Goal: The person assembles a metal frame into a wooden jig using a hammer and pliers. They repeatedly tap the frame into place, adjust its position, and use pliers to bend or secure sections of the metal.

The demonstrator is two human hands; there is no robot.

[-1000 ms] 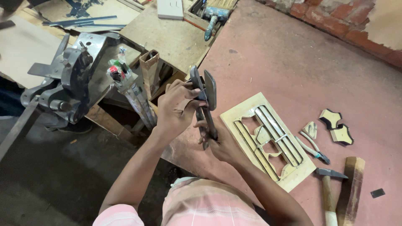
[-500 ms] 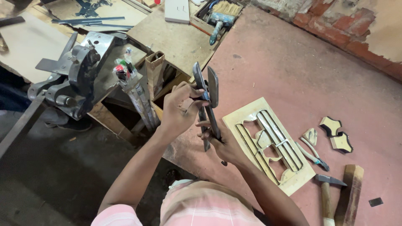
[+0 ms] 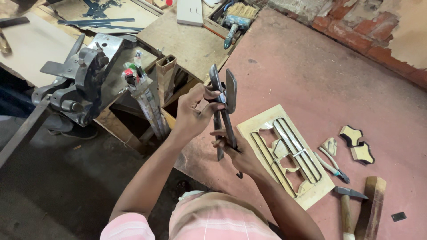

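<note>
A short-sleeved shirt in pink and white stripes, both forearms bare down to each hand

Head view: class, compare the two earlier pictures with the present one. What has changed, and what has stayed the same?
Little has changed. The left hand and right hand keep their hold on the long metal tool, which stays upright, with no clear shift; the view itself drifts a little. The cut-out wooden board, pliers, hammer and bench vise lie as before.
</note>
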